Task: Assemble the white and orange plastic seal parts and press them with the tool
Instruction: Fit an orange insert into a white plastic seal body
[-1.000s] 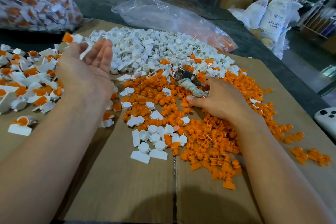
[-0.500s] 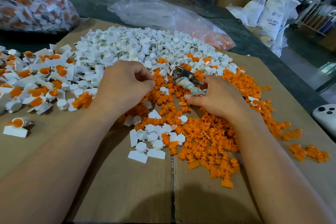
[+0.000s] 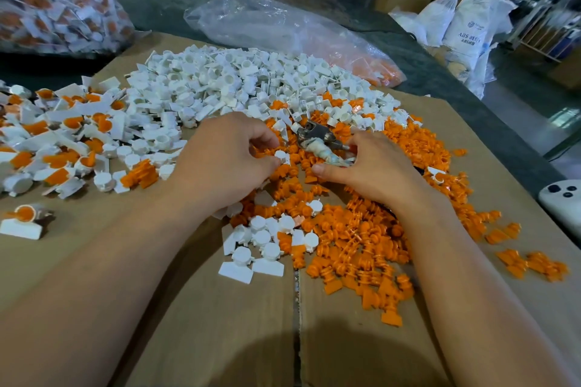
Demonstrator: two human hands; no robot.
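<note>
The cardboard sheet (image 3: 220,339) carries all the stock. Behind its far edge lies a clear plastic bag (image 3: 283,22) with orange pieces in its right end. On the sheet, far centre, is the heap of white seal bodies (image 3: 226,82). Near right is the spread of orange inserts (image 3: 361,248), and on the left is the pile of assembled seals (image 3: 63,141), white with orange seated in the cup. Both hands work where the white and orange stock meet. The left hand (image 3: 226,160) has its fingers curled, with thumb and fingertips pinched on one white seal body (image 3: 280,154), which sits just above the orange inserts. The right hand (image 3: 374,166) is wrapped round the cloth-bound handle of the press tool (image 3: 317,138). The tool's metal head points away from me, just beside the left fingertips, and its jaws look vacant, though I cannot tell for sure at this angle. I read the step as parts pick-up: a white body is in hand and no orange insert is paired with it yet. I judge the next move needs one orange insert singled out from the spread, and many of those are ganged on runners. It then has to be seated square in the white cup and the pair brought into the tool head. The right grip on the handle looks adequate for the squeeze. The risk I note is a tilted insert jamming under the press.
</note>
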